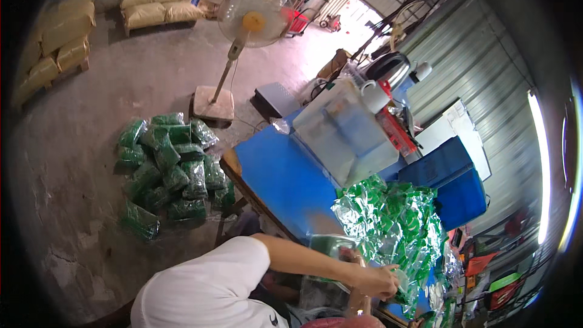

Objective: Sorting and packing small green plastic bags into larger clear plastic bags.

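Note:
My left arm, in a white sleeve, reaches across to the right. My left hand (379, 282) is closed, its fingers bent around a green-and-clear plastic piece (401, 280) at the near edge of a heap. That shiny heap of green and clear plastic pieces (388, 222) covers the right part of a blue-topped table (276, 167). Behind the left wrist, my right hand (351, 256) is closed at the edge of a clear plastic bag (330, 244) with green contents. The left forearm hides part of the right hand and the bag.
Beyond the heap stand a translucent plastic bin (346, 136) and a blue bin (449, 176). Filled green bags (173, 167) lie piled on the floor at left. A pedestal fan (252, 21) stands past the table, and tan sacks (155, 11) rest along the wall.

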The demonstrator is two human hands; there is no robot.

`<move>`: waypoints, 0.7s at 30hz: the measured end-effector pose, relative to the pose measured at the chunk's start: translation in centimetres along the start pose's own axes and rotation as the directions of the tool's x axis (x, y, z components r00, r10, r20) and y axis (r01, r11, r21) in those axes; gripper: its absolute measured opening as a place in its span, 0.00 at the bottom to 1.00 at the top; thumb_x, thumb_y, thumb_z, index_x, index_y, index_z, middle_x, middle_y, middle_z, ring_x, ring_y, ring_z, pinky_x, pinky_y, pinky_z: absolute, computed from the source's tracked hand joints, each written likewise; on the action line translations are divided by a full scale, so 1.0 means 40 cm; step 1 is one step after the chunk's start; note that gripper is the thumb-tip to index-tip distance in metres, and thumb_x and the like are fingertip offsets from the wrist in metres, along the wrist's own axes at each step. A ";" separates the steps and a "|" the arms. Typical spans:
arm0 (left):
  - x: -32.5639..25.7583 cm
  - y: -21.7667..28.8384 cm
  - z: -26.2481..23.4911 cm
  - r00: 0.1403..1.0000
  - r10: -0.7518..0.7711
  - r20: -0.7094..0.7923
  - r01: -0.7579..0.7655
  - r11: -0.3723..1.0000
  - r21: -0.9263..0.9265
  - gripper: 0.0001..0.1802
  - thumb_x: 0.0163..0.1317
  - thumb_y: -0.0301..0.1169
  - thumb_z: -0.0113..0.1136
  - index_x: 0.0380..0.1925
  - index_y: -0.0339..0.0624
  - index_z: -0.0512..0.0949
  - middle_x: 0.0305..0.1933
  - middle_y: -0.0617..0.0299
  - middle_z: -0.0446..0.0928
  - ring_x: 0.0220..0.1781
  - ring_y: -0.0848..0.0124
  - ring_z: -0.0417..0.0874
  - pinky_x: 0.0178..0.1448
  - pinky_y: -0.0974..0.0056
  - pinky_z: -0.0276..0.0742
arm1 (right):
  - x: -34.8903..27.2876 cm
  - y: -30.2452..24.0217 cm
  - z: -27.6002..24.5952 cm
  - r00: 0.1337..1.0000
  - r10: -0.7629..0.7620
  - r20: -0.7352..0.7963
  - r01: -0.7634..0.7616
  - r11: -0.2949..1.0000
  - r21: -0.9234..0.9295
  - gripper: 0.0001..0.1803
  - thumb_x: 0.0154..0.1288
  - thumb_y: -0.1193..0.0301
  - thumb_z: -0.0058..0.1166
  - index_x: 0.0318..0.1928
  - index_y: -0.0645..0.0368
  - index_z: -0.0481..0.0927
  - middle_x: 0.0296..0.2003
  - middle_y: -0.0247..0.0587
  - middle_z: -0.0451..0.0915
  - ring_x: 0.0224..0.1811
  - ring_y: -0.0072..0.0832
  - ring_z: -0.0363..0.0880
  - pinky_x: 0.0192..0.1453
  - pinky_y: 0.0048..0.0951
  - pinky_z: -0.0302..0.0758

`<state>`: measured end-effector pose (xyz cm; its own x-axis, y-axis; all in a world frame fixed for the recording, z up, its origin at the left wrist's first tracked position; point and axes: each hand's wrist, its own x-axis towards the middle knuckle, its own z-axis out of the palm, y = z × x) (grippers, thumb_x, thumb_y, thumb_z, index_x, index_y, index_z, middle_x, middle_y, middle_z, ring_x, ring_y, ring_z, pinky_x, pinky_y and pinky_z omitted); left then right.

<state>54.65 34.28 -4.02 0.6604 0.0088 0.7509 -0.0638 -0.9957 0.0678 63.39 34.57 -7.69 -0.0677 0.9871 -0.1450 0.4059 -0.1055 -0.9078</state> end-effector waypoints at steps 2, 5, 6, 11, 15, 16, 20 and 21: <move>-0.079 0.037 -0.162 0.852 -0.224 -0.473 0.030 0.923 -0.385 0.23 0.47 0.32 0.71 0.44 0.39 0.78 0.51 0.53 0.77 0.57 0.54 0.78 0.66 0.52 0.68 | -0.011 -0.009 0.006 0.997 0.032 -0.077 -0.030 0.999 0.031 0.27 0.63 0.60 0.62 0.58 0.62 0.78 0.52 0.42 0.80 0.56 0.34 0.76 0.63 0.36 0.68; -0.260 -0.027 -0.227 0.281 -0.778 -0.563 0.364 0.629 -0.688 0.42 0.57 0.48 0.71 0.65 0.39 0.64 0.67 0.45 0.65 0.70 0.44 0.64 0.73 0.49 0.61 | -0.048 0.034 -0.016 0.991 0.076 -0.109 -0.070 0.996 0.059 0.28 0.62 0.60 0.63 0.59 0.62 0.77 0.53 0.43 0.79 0.57 0.34 0.75 0.63 0.36 0.68; -0.314 -0.059 -0.222 0.079 -0.822 -0.564 0.497 0.523 -0.692 0.47 0.56 0.51 0.72 0.68 0.38 0.60 0.70 0.43 0.60 0.74 0.46 0.59 0.73 0.49 0.61 | -0.077 0.051 -0.053 0.988 0.094 -0.122 -0.085 0.994 0.071 0.28 0.62 0.60 0.63 0.59 0.62 0.77 0.53 0.43 0.79 0.57 0.34 0.74 0.64 0.36 0.67; -0.356 -0.087 -0.082 -0.002 -0.992 0.128 0.137 -0.127 -0.982 0.47 0.56 0.57 0.70 0.64 0.37 0.65 0.62 0.52 0.71 0.64 0.61 0.72 0.66 0.55 0.69 | -0.022 -0.064 0.018 0.955 0.143 -0.259 -0.106 0.983 0.152 0.29 0.61 0.61 0.64 0.60 0.61 0.76 0.55 0.43 0.78 0.59 0.34 0.73 0.64 0.36 0.66; -0.363 -0.042 -0.126 0.179 -0.878 0.444 -0.197 -0.474 -0.858 0.34 0.56 0.52 0.72 0.53 0.37 0.77 0.45 0.62 0.83 0.42 0.70 0.84 0.48 0.62 0.82 | -0.038 -0.155 0.103 0.937 0.241 -0.254 -0.234 0.971 0.058 0.42 0.67 0.47 0.56 0.71 0.61 0.64 0.66 0.44 0.70 0.70 0.38 0.63 0.73 0.40 0.56; -0.373 -0.045 -0.118 0.232 -0.848 0.477 -0.299 -0.529 -0.794 0.32 0.57 0.52 0.72 0.52 0.38 0.78 0.43 0.63 0.83 0.39 0.71 0.84 0.44 0.62 0.83 | -0.036 -0.136 0.103 0.906 0.289 -0.309 -0.288 0.956 0.050 0.43 0.69 0.43 0.51 0.72 0.61 0.62 0.67 0.45 0.69 0.72 0.39 0.61 0.74 0.41 0.55; -0.420 -0.083 -0.105 0.339 -0.768 0.543 -0.417 -0.640 -0.645 0.37 0.57 0.55 0.69 0.59 0.40 0.73 0.56 0.58 0.79 0.56 0.63 0.81 0.58 0.52 0.80 | -0.008 -0.128 0.125 0.913 0.290 -0.286 -0.182 0.918 0.352 0.46 0.71 0.36 0.39 0.75 0.57 0.58 0.68 0.48 0.68 0.70 0.41 0.65 0.72 0.47 0.62; -0.422 -0.099 -0.071 0.339 -0.775 0.534 -0.456 -0.632 -0.627 0.39 0.59 0.56 0.67 0.60 0.39 0.72 0.56 0.56 0.79 0.55 0.61 0.81 0.59 0.51 0.80 | 0.008 0.021 0.045 0.900 0.378 -0.216 -0.216 0.819 0.532 0.44 0.70 0.34 0.36 0.74 0.52 0.59 0.66 0.48 0.69 0.64 0.43 0.73 0.64 0.51 0.71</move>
<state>41.65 38.35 -15.10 0.6729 0.7247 -0.1486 -0.7299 0.6831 0.0263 62.06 34.59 -9.21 0.2892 0.8748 -0.3887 -0.1383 -0.3636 -0.9212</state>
